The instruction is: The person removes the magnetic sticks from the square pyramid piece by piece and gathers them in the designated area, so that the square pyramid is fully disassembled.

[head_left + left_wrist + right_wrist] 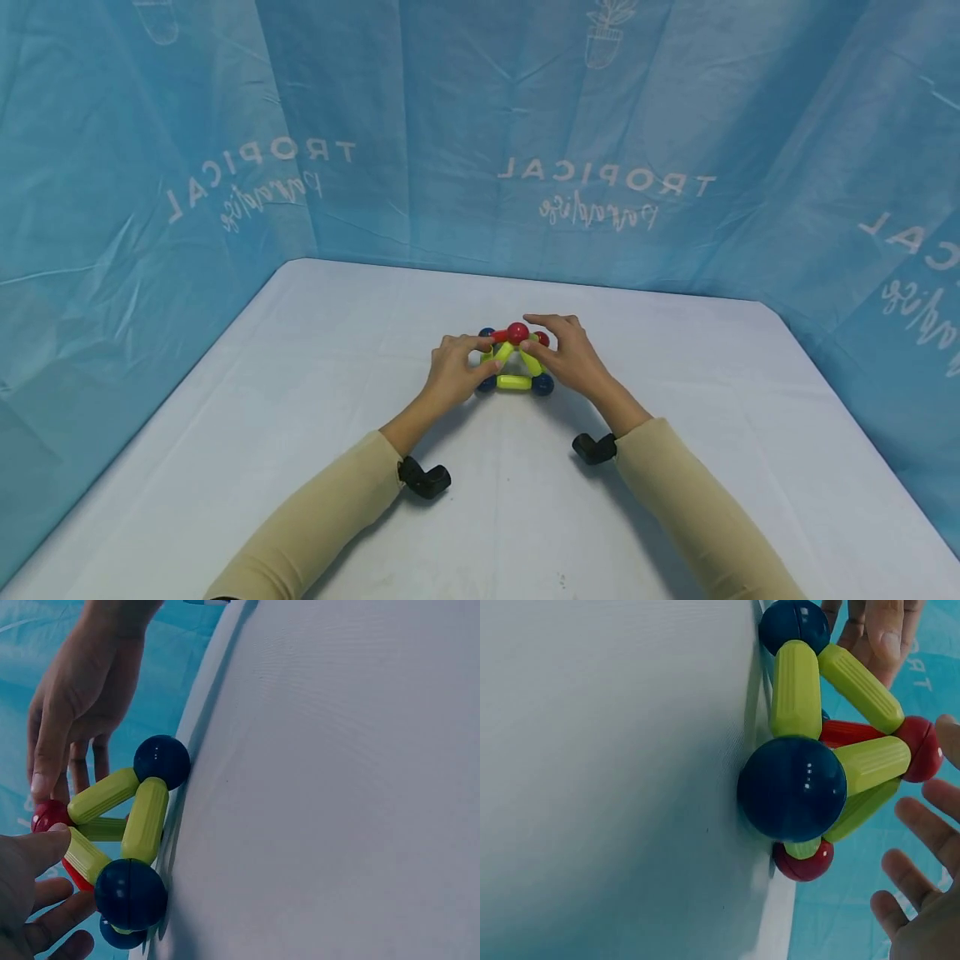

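A magnetic ball-and-rod structure (514, 382) stands on the white table, made of yellow-green rods, a red rod, dark blue balls and red balls. One red ball (920, 748) sits at the peak, where sloping yellow-green rods (861, 688) meet. On the structure's left side is my left hand (455, 367), thumb and fingers parted around a sloping rod; the right wrist view shows a gap between this thumb and the rod. To the right, my right hand (572, 354) has spread fingers, its thumb tip close beside the top red ball.
The white table (360, 333) stretches out around the structure. Blue printed curtains (480, 125) hang behind it and along both sides. A black wrist mount (424, 478) sticks out from the left sleeve, another black mount (594, 449) from the right one.
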